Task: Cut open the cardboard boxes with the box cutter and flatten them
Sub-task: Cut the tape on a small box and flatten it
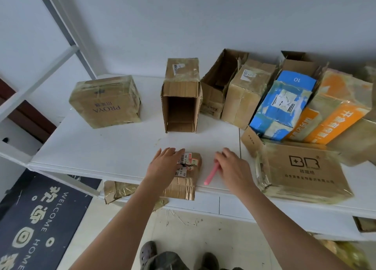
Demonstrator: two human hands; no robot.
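left hand flat on small box; right hand over pink cutter.

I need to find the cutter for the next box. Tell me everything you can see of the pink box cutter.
The pink box cutter is a slim, plain pink stick, plastic by its look. It lies flat on the white table near the front edge, slanted, its near end pointing towards the person. Its far end is hidden under the right hand, whose fingers rest over it. No blade shows. The small taped box lies apart to its left.
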